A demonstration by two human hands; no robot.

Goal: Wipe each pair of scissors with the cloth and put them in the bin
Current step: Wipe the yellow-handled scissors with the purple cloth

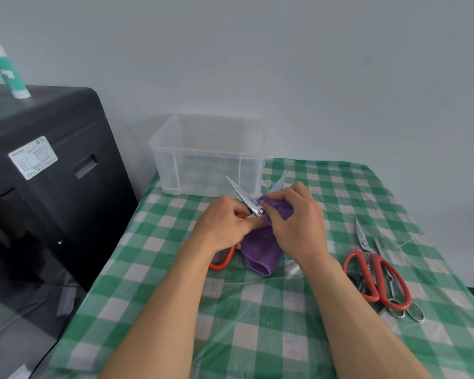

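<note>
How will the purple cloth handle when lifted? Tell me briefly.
Probably floppy: the purple cloth drapes and folds below the right hand. Likely light, since it bunches easily around the scissors blade. Its fuzzy pile should resist slipping.

Plain pale wall (285, 64) behind green-checked table (257, 310); black cabinet (47, 173) at left.

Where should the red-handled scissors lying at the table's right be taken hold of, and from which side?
By the red handle loops, coming from above on the near side. The red-handled scissors lie flat and closed, with the blades pointing away from the person and the loops nearest, so the tips stay clear of the hand.
</note>
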